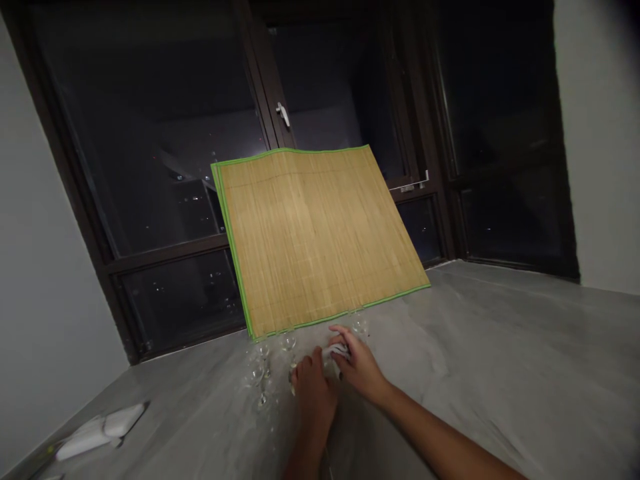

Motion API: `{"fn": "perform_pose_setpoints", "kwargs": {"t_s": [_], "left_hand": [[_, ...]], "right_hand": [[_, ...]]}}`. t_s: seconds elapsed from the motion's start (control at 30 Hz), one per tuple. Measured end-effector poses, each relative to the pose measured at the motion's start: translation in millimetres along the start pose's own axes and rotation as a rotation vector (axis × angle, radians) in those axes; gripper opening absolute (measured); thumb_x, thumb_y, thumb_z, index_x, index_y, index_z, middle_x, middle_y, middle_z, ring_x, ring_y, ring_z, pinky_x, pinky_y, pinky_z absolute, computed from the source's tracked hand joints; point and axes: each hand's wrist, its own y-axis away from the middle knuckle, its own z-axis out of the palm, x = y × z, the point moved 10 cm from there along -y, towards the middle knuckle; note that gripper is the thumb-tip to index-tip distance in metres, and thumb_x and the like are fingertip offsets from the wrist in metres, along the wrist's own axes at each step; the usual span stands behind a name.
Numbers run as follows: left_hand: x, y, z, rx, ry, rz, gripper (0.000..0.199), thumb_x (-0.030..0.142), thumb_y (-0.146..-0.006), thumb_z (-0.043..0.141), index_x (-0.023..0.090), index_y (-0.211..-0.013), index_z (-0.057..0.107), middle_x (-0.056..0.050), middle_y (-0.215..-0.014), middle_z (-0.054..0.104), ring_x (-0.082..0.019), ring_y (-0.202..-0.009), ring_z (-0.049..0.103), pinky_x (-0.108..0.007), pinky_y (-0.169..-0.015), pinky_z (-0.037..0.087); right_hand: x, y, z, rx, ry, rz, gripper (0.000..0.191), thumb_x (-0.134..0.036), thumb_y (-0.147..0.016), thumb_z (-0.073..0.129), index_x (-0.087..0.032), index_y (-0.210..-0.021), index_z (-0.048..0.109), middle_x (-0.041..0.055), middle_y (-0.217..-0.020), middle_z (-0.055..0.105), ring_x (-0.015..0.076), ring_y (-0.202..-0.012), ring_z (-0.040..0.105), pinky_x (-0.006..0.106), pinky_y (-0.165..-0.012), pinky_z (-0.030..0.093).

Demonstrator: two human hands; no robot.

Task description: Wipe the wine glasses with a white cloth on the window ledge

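My left hand (314, 387) is closed, its fingers curled down. What it grips is mostly hidden behind the knuckles. To its right, my right hand (361, 365) pinches a crumpled white cloth or tissue (336, 351), which bridges the gap between both hands. Just left of my left hand stands a clear stemmed glass (289, 342), its foot close to my fingers. Further left are more stemmed glasses, one nearer (257, 373) and one behind (263, 349). Another clear glass (359, 324) stands behind my right hand, at the mat's lower edge.
A bamboo mat (320, 233) with green edging leans against the dark window behind the glasses. On the grey marbled surface (475, 360), a white wrapped bundle (103, 430) lies at lower left. A window handle (283, 115) shows above the mat. Walls flank both sides.
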Motion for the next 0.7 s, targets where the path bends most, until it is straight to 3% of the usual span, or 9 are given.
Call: {"fn": "perform_pose_setpoints", "kwargs": {"t_s": [0.17, 0.3, 0.4, 0.57, 0.7], "left_hand": [[18, 6, 2.0, -0.035, 0.066, 0.156, 0.058, 0.005, -0.066, 0.053, 0.018, -0.121, 0.059, -0.009, -0.107, 0.063, -0.025, -0.107, 0.054, -0.039, -0.101, 0.030], [14, 6, -2.4, 0.047, 0.179, 0.135, 0.066, 0.002, -0.063, 0.051, 0.019, -0.126, 0.054, -0.008, -0.113, 0.062, -0.024, -0.113, 0.053, -0.038, -0.104, 0.030], [2, 2, -6.1, 0.126, 0.233, 0.046, 0.062, 0.003, -0.069, 0.047, 0.019, -0.129, 0.049, -0.008, -0.115, 0.062, -0.022, -0.117, 0.053, -0.038, -0.105, 0.032], [-16, 0, -0.9, 0.163, 0.270, -0.075, 0.065, 0.004, -0.071, 0.046, 0.017, -0.134, 0.043, -0.010, -0.112, 0.063, -0.023, -0.118, 0.054, -0.040, -0.105, 0.035], [-22, 1, -1.9, 0.195, 0.233, -0.114, 0.069, 0.003, -0.072, 0.044, 0.015, -0.139, 0.036, -0.010, -0.112, 0.062, -0.024, -0.118, 0.053, -0.040, -0.103, 0.036]], "right_hand": [[1, -3, -13, 0.050, 0.223, -0.017, 0.046, -0.013, -0.081, 0.052, -0.023, -0.125, 0.053, 0.0039, -0.102, 0.070, 0.0215, -0.102, 0.062, 0.035, -0.092, 0.045], [18, -2, -31, 0.185, 0.248, 0.087, 0.045, -0.014, -0.083, 0.048, -0.021, -0.128, 0.048, 0.0062, -0.106, 0.067, 0.0231, -0.100, 0.062, 0.037, -0.088, 0.047], [30, -1, -28, 0.213, 0.119, 0.133, 0.051, -0.014, -0.081, 0.049, -0.021, -0.131, 0.043, 0.0055, -0.105, 0.064, 0.0207, -0.092, 0.063, 0.035, -0.084, 0.049], [35, -1, -3, 0.115, -0.199, 0.124, 0.060, -0.013, -0.074, 0.054, -0.022, -0.132, 0.040, 0.0010, -0.094, 0.062, 0.0173, -0.086, 0.062, 0.031, -0.080, 0.049], [33, -2, 4, 0.055, -0.343, 0.162, 0.064, -0.012, -0.068, 0.055, -0.023, -0.129, 0.039, 0.0001, -0.090, 0.063, 0.0162, -0.080, 0.061, 0.026, -0.068, 0.048]]}}
